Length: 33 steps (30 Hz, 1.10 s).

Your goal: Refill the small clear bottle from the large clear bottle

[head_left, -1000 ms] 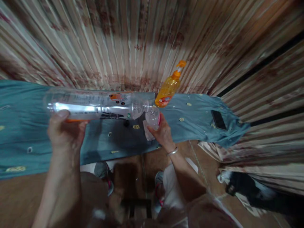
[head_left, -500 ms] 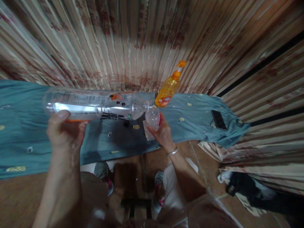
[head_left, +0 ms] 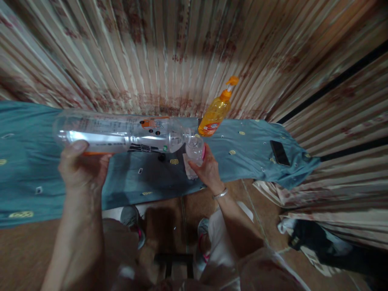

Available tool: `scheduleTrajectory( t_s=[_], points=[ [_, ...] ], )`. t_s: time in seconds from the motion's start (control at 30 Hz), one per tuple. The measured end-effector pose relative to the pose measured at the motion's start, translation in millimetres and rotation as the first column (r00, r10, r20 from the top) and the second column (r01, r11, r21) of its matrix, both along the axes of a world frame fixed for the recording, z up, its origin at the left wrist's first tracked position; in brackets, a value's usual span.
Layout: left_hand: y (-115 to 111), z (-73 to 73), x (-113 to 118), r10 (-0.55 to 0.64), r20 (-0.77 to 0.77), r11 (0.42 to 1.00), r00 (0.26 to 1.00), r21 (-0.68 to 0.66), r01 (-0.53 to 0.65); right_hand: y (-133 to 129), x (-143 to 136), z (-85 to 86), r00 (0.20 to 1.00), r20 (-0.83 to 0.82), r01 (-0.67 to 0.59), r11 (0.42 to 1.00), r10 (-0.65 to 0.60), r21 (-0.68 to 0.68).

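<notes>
My left hand [head_left: 81, 163] grips a large clear plastic bottle [head_left: 121, 135] near its base. The bottle lies nearly level in the air, its neck toward the right and printed with black and orange marks. At its mouth is a small clear bottle [head_left: 195, 148] with a pink part, wrapped by the fingers of my right hand [head_left: 206, 167]. The two mouths meet or overlap; whether they touch I cannot tell. Beneath the small bottle lies a pale folded cloth or tissue [head_left: 190, 171]. A small black cap-like object [head_left: 161, 157] rests under the large bottle.
A pump bottle of orange liquid [head_left: 214, 115] stands at the back of the narrow table with a teal cloth [head_left: 242, 161]. A dark phone [head_left: 279, 152] lies to the right. Pleated curtains [head_left: 151, 52] hang behind. A dark stool edge [head_left: 173, 258] shows below.
Almost nothing differs. The large bottle's base has shifted very slightly left and up; both hands keep their holds.
</notes>
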<state>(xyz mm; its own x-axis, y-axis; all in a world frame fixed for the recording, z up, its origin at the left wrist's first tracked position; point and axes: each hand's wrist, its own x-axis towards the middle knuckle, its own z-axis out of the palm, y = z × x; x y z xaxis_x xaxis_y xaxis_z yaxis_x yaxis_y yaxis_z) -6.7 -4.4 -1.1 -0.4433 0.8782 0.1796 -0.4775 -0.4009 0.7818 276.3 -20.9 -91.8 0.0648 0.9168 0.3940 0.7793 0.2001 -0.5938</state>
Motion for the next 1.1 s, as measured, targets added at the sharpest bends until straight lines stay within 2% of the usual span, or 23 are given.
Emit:
scheduleTrajectory(
  t_s=[0.33, 0.6, 1.1],
  points=[
    [0.9, -2.2, -1.9, -0.022, -0.023, 0.999, 0.999, 0.043, 0.023, -0.2, 1.1, -0.8, 1.0, -0.002, 0.001, 1.0, -0.001, -0.02],
    [0.2, 2.3, 2.9, 0.011, -0.006, 1.0, 1.0, 0.027, -0.011, 0.4, 2.1, -5.3, 1.0, 0.023, -0.001, 1.0, 0.0, 0.01],
    [-1.7, 6.6, 1.5, -0.028, -0.009, 0.998, 1.0, 0.056, 0.029, 0.3, 1.5, -3.5, 1.0, -0.004, -0.003, 1.0, 0.003, 0.0]
  ],
)
